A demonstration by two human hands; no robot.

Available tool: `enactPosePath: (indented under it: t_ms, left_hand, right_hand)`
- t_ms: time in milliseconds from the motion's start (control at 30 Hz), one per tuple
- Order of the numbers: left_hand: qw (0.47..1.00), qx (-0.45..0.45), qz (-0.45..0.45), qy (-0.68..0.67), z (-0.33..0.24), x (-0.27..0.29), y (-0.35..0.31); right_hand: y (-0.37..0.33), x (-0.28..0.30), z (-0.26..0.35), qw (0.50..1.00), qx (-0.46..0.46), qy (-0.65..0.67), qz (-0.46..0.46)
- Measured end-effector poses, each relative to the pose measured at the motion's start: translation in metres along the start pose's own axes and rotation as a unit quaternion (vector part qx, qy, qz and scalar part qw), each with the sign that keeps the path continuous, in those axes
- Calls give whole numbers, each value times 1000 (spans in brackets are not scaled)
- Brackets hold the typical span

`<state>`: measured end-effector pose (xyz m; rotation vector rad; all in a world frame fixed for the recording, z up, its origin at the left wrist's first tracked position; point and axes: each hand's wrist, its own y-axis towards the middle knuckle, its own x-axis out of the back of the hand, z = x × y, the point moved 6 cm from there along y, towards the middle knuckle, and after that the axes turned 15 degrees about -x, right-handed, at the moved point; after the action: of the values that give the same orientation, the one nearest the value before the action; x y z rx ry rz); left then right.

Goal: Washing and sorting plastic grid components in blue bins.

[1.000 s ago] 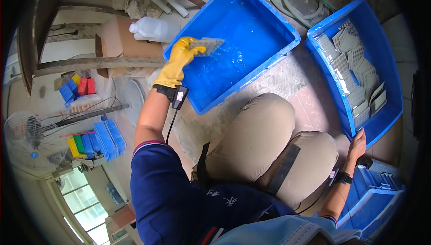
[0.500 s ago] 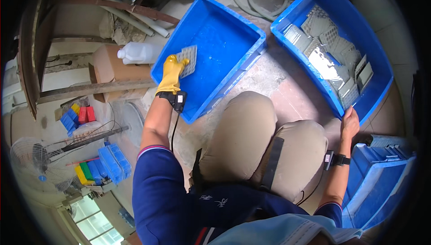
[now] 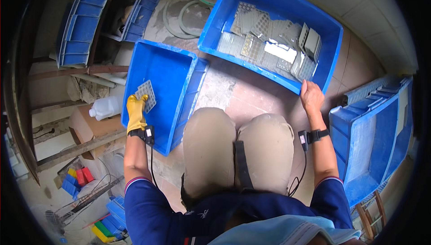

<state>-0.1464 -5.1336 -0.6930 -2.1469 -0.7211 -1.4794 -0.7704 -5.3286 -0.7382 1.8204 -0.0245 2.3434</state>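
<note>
My left hand (image 3: 136, 109), in a yellow rubber glove, grips a grey perforated plate (image 3: 146, 93) by its edge. The plate is tilted inside the left blue tub (image 3: 184, 110), which looks to hold some water. My right hand (image 3: 311, 96) is bare and closed on the near rim of the right blue tub (image 3: 251, 64), close to its right corner. Many similar grey plates (image 3: 260, 25) lie in that tub, overlapping in water that reflects a bright patch. A few of them stand on edge at the right end.
A white plastic jug (image 3: 106, 108) and a cardboard box (image 3: 92, 128) stand left of the left tub. Coiled hose (image 3: 179, 18) lies behind. More blue crates (image 3: 81, 29) are at the upper left, and stacked blue tubs (image 3: 363, 155) stand at the right.
My view has turned to the right, so both tubs appear farther left. My left hand still holds the plate in the left tub, and my right hand stays on the right tub's rim.
</note>
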Motion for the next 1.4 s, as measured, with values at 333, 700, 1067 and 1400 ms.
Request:
enactPosePath:
  t_ms: [333, 700, 1067, 1400]
  left_hand:
    - [992, -24, -70, -98, -95, 26, 25]
    - [859, -109, 192, -461, -364, -84, 40]
    - [830, -148, 204, -497, -370, -140, 41]
    - [968, -192, -54, -150, -177, -35, -38]
  right_hand:
    - [-3, 3, 5, 1000, 14, 6, 13]
    - [-4, 4, 10, 1000, 7, 23, -7]
    - [-4, 2, 6, 1000, 25, 10, -9]
    - [-2, 2, 13, 1000, 23, 2, 14]
